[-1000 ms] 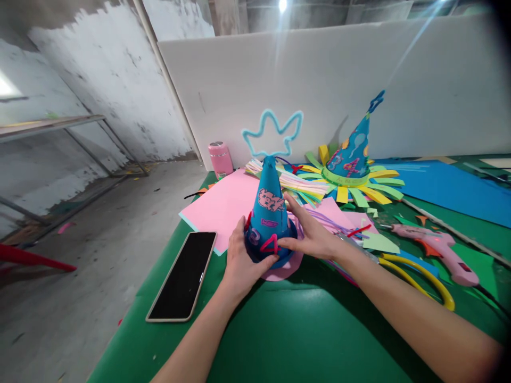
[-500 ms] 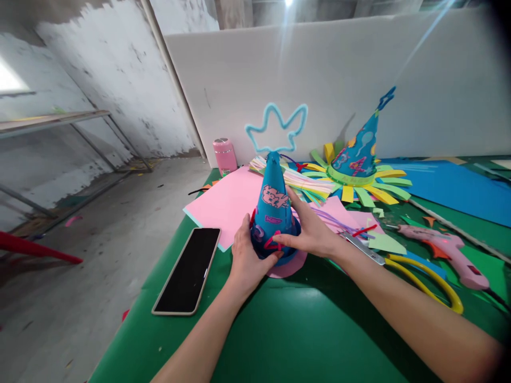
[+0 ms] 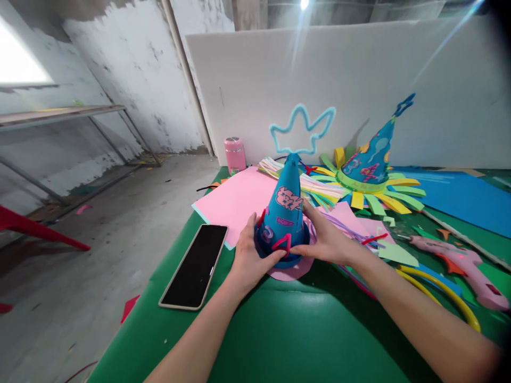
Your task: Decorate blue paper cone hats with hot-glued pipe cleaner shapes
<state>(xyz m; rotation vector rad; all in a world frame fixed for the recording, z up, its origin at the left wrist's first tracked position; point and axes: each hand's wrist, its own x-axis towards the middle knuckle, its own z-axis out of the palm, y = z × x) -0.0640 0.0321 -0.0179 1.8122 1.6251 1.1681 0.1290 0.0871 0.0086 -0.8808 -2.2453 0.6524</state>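
Between my hands stands a blue cone party hat [image 3: 286, 207] with a dark blue rolled rim, tilted slightly right. It carries a pink animal cutout [image 3: 289, 198] and a bent pink-red strip [image 3: 282, 244] near its base. A light blue fuzzy pipe-cleaner crown [image 3: 299, 151] rises from the tip. My left hand [image 3: 248, 259] curves around the hat's lower left, thumb on the front of the rim. From the right, my right hand [image 3: 328, 236] grips the lower side, thumb at the front; its other fingers are partly hidden. Pink paper with a rounded edge [image 3: 290, 273] lies under the hat.
A phone [image 3: 195, 267] lies left of my hands on the green table. Pink paper sheets [image 3: 235, 197], paper strips, and a pink can [image 3: 235, 155] are behind. At right are a second, fringed cone hat [image 3: 371, 159], a pink glue gun [image 3: 459, 260] and yellow-handled scissors [image 3: 459, 306].
The view has swung left, so everything sits further right. The hat leans a little more to the right. My right thumb has slid down off the pink-red strip toward the rim.
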